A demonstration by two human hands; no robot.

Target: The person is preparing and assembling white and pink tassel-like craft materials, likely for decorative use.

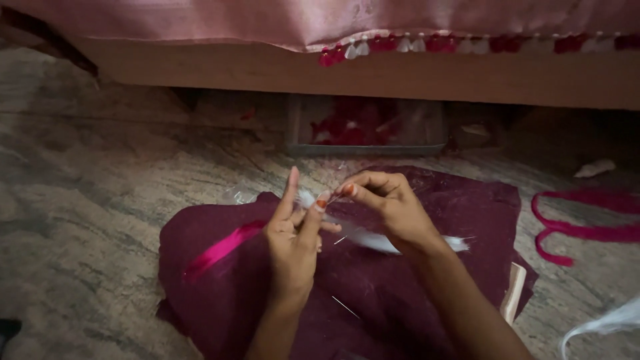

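We see the left hand (293, 230) raised above the maroon cloth (427, 280), index finger upright and the thumb and another finger pinched on the near-left end of a bundle of white threads (373, 239). The right hand (390, 207) is just right of it, thumb and forefinger closed in a pinch at the fingertips (348, 190); what they grip is too fine to identify, but it lies at the top of the same white bundle. Both hands are therefore closed in fine pinches, not clenched into fists. The white threads run from between the hands to the right, passing under the right wrist and ending in a frayed tip over the cloth.

The maroon cloth is spread on the stone floor (87, 200), directly beneath both forearms. A bright pink ribbon (223, 247) lies on its left part. A thin needle (345, 307) lies on the cloth near the left forearm.

To the right, on the floor and apart from the cloth, lies a looped pink cord (580, 230). A loose white strand (607, 323) sits at the near right corner.

On the far side, a shallow tray (367, 127) holding red pieces stands under a bed frame (400, 77). A pink fabric (300, 20) with a red and white tassel edge (467, 44) hangs over the frame.
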